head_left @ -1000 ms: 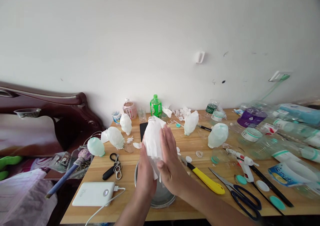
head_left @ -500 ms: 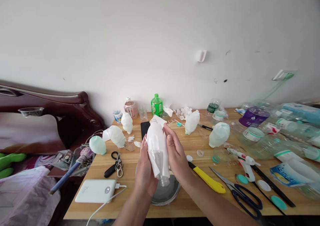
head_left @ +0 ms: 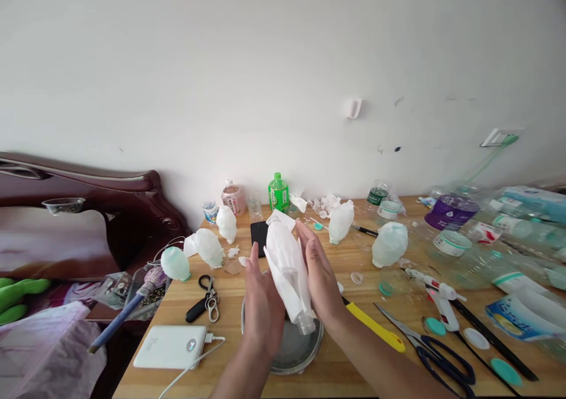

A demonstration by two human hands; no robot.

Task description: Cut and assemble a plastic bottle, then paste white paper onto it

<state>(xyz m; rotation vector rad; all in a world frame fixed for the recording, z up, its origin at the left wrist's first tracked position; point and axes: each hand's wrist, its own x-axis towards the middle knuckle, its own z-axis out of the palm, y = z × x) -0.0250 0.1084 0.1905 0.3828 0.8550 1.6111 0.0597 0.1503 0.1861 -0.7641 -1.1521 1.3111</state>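
A clear plastic bottle wrapped in white tissue (head_left: 289, 269) is held over the table, its bare threaded end tilted down toward me. My right hand (head_left: 321, 275) presses along its right side, fingers extended up the wrap. On the other side my left hand (head_left: 263, 313) supports it from below and the left, with the thumb raised off the wrap and the other fingers mostly hidden. A loose tissue flap stands out on the near left side. Beneath both hands sits a round grey-bottomed bowl (head_left: 294, 352), partly covered by them.
Several white-coated bottle pieces (head_left: 389, 244) stand around the table. Scissors (head_left: 424, 343), a yellow-handled cutter (head_left: 375, 327) and a glue gun (head_left: 437, 299) lie at right, near many clear bottles (head_left: 481, 266). A power bank (head_left: 170, 347) and keyring (head_left: 206, 300) lie at left.
The wrapped bottle has turned slightly, its threaded end swinging right. My left thumb and palm have opened away from its left side, and the tissue flap shows more.
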